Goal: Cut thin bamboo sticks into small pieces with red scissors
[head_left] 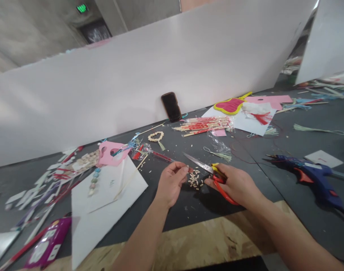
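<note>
Right grip (236, 184): closed around the red and yellow handles of the scissors (205, 166), blades pointing far left; blade gap not readable. Left grip (172, 184): thumb and forefinger closed in a pinch on a thin reddish piece (191, 170), mostly hidden by the fingers, its end showing near the blades. A red strip (162, 156) reaches up to this hand from the far left; cannot tell whether it is the same item.

Small pale bits (193, 181) lie in a loose heap on the dark desk (183, 218), between the two hands. Just beyond the scissors: a pale green tassel (221, 154).

Far side: bead ring (151, 137) with a tassel attached, left of centre; phone (171, 107) tilted back on the white board (132, 94); wrapped sticks (202, 124) right of the phone; beyond them, a pink shape with a yellow edge (230, 106).

Right: blue glue gun (313, 175), lying on its side, near a small white card (324, 159).

Left: white sheet (89, 237), with a bead string (93, 184) on it; pink cutout (115, 150) at its far edge; purple pack (54, 239) near left, beside the sheet.
</note>
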{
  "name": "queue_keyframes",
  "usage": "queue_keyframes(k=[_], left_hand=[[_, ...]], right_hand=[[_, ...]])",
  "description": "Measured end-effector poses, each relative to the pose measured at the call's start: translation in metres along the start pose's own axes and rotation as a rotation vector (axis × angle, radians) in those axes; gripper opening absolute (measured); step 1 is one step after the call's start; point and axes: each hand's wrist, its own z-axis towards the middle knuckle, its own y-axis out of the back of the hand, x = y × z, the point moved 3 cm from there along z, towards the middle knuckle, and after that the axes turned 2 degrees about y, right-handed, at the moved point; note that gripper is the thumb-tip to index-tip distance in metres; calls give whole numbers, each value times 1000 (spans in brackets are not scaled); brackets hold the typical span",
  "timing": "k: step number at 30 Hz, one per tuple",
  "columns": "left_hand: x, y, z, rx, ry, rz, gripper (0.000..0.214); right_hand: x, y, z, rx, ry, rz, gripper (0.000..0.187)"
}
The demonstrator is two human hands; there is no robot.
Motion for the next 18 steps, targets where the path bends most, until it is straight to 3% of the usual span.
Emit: queue_keyframes(k=[6, 18], left_hand=[[-4, 2, 4, 19, -52, -246, 16], [-4, 6, 3, -46, -22, -207, 31]], right_hand=[[5, -5, -1, 37, 103, -59, 35], [4, -11, -1, -8, 168, -96, 34]])
